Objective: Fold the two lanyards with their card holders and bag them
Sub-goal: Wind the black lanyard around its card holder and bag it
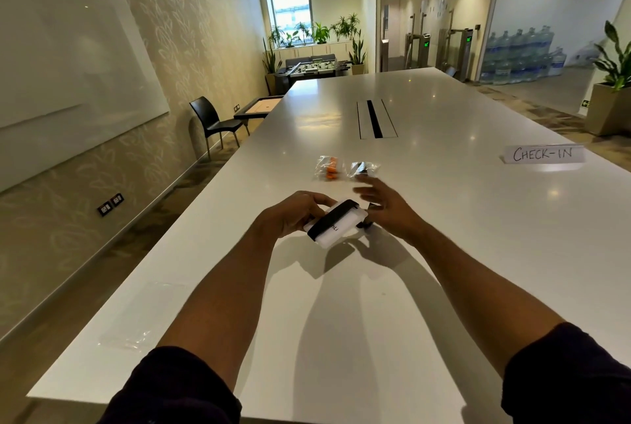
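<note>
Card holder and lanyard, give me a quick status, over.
Left hand grips card holder, black lanyard wrapped round it. Right hand open beside it. Two filled bags beyond; empty bag near left edge. Nothing in the way.

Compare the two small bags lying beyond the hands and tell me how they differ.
The left bag holds something orange; the right bag holds something black. The left bag lies clear of both hands; the right bag lies just beyond the right hand, whose fingers stretch out toward it. Both are small clear plastic bags, side by side on the white table, each already filled.
</note>
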